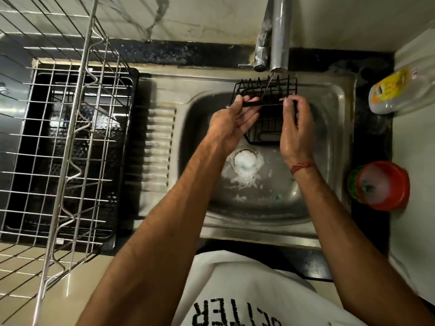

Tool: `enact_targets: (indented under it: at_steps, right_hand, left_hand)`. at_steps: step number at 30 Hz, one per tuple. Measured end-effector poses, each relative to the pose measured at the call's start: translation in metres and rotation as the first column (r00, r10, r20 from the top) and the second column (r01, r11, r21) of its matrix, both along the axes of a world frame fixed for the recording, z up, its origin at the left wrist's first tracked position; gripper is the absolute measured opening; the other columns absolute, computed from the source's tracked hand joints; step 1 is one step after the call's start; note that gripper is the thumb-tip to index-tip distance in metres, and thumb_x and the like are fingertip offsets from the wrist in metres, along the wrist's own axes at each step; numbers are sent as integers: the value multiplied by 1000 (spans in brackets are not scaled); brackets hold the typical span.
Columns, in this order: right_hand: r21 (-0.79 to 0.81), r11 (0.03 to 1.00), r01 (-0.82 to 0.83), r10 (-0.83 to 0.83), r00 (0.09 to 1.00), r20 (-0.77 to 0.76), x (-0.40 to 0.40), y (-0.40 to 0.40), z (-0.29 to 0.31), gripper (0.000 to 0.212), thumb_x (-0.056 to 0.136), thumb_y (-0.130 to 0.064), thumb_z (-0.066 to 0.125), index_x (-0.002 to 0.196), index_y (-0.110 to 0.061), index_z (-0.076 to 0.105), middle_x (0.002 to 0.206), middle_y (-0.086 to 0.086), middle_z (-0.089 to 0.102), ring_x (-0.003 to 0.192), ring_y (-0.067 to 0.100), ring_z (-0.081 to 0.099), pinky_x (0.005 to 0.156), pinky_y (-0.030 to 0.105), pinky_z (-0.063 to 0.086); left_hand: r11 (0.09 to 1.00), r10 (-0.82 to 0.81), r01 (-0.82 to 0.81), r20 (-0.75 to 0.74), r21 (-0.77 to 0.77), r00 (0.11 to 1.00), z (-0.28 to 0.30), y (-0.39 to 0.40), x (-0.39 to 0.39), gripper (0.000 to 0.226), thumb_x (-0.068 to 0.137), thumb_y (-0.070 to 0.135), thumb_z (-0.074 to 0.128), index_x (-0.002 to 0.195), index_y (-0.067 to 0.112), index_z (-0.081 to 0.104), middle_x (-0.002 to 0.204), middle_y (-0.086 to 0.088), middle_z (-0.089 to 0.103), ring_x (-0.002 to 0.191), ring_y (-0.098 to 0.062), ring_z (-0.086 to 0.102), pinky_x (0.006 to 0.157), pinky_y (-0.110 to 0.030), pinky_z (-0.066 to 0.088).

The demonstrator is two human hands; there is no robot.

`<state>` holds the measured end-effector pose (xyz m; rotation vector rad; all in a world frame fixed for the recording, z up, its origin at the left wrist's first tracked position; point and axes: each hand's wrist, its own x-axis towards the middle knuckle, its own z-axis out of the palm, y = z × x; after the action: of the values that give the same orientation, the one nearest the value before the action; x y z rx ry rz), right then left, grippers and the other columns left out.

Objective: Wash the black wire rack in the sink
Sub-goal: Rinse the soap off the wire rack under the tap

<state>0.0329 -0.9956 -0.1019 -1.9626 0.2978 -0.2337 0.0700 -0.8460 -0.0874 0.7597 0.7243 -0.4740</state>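
Head view: I hold the black wire rack (pixel 267 107) over the sink (pixel 329 128) basin, up near the back edge, right under the faucet (pixel 279 34). A thin water stream (pixel 268 87) falls from the spout onto the rack's upper wires. My left hand (pixel 231 123) has fingers curled round the rack's left end, fingertips on the flat black bar across its front. My right hand (pixel 295 128) pinches the right end of that same bar, thumb and fingers closed on it; hand looks wet. Rack is tilted, spiked top edge toward the wall, lower part hanging down between my hands. It's clear of the basin floor as far as I can tell. Below it, foam (pixel 244 161) sits on the drain and spreads over the basin bottom. Red thread band (pixel 302 166) on my right wrist. Left of the sink: steel dish rack (pixel 70 137) over a black tray (pixel 124 161). Right counter: a plastic bottle (pixel 400 90) lying on its side, and a red bowl (pixel 382 185) with suds inside.
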Motion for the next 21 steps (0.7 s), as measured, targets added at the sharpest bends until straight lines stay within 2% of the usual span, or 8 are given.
enact_targets:
  at_steps: [4,8,10,12,14,16,18,21]
  right_hand:
    - [9,999,-34,34,999,2,-8,2,-4,27,112,-31,47,115,-9,61,111,6,64,102,13,60,93,28,51]
    - [13,1000,-10,10,1000,4,-12,8,-1,25,113,-26,45,114,-6,60,107,8,61,98,17,57,89,25,48]
    - [34,999,20,-20,1000,-4,-13,8,-2,26,113,-24,44,113,-2,58,103,11,58,92,16,53,85,25,47]
    - [84,995,51,-50,999,-14,-14,2,-3,25,113,-19,43,113,3,56,100,8,54,91,12,49,86,26,46]
    - [142,988,59,-56,998,-25,-15,-8,-4,20,112,-13,44,110,1,57,99,4,51,92,9,47,87,28,45]
    - [151,986,65,-62,998,-28,-17,-20,-3,16,110,-10,46,105,-1,57,94,6,49,87,6,45,83,24,42]
    - [141,986,85,-80,996,-43,-19,-29,-3,10,108,-9,47,103,-4,54,92,5,49,84,4,45,81,21,41]
    - [103,986,128,-121,990,-73,-26,-36,-6,14,104,-1,43,115,0,50,103,-6,54,88,-6,51,84,19,46]
  left_hand:
    - [991,112,-121,-138,-64,984,-6,4,5,24,114,22,57,115,0,68,100,-17,81,94,-25,81,99,-40,63]
    - [922,257,-335,-337,-197,906,3,2,17,36,116,24,50,104,-6,66,133,-24,72,134,-35,67,117,-47,51]
    - [903,245,-355,-388,-241,888,6,3,20,50,119,33,42,109,-11,65,135,-26,70,137,-33,66,118,-49,50]
    - [908,183,-321,-434,-269,882,6,4,20,58,120,32,35,116,-16,67,119,-26,76,128,-31,72,115,-47,53]
    - [938,102,-231,-431,-260,896,6,4,19,52,119,21,32,121,-14,69,102,-25,78,106,-30,77,111,-43,57]
    - [951,59,-179,-417,-253,907,6,0,17,53,118,16,29,111,-14,72,96,-23,78,91,-30,76,108,-41,59]
    - [957,41,-151,-400,-249,916,5,-6,13,57,118,16,25,103,-15,71,93,-23,78,86,-29,76,103,-41,62]
    - [968,19,-113,-385,-223,923,0,-16,0,61,118,14,19,100,-12,72,88,-20,79,72,-26,78,76,-40,67]
